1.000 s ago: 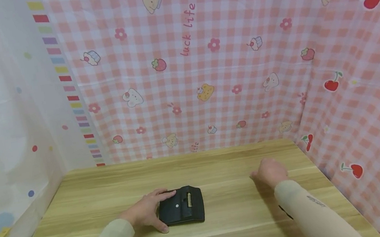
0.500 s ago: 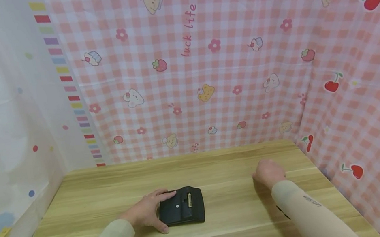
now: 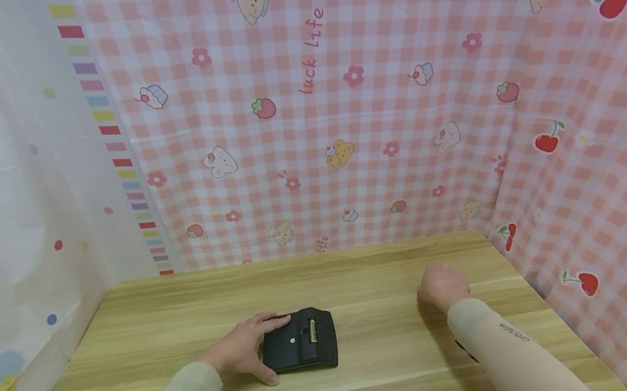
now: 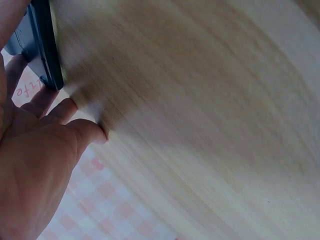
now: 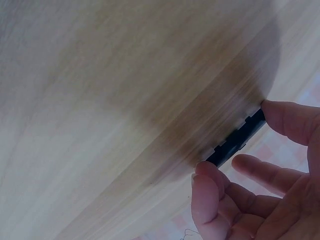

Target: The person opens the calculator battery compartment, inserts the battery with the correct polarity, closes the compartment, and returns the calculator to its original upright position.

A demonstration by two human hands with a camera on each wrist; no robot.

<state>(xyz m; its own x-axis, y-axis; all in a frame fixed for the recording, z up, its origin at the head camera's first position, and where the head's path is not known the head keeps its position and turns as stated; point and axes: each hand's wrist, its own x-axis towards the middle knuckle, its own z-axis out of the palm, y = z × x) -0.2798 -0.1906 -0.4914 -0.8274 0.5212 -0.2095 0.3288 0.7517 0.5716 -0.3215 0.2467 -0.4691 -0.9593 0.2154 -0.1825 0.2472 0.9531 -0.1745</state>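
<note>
A black device [image 3: 281, 356], calculator-like, lies on the wooden table [image 3: 389, 373]. A slot in its upper face holds a gold-coloured battery [image 3: 313, 331]. My left hand [image 3: 242, 351] grips the device's left side, thumb at the near edge and fingers at the far edge. The left wrist view catches only the device's dark edge [image 4: 47, 50] among the fingers. Off to the right, my right hand [image 3: 444, 285] is above the table. In the right wrist view its thumb and fingertips pinch a thin black battery cover [image 5: 237, 137] with small tabs; the head view hides this cover.
A pink checked cloth [image 3: 303, 123] with cartoon prints hangs behind the table's far edge. More cloth with cherries [image 3: 548, 140] lines the right side, and a white dotted cloth [image 3: 4, 201] the left.
My right hand has turned slightly and shifted a little, so its thumb shows less in the head view. The left hand and the device stay in place.
</note>
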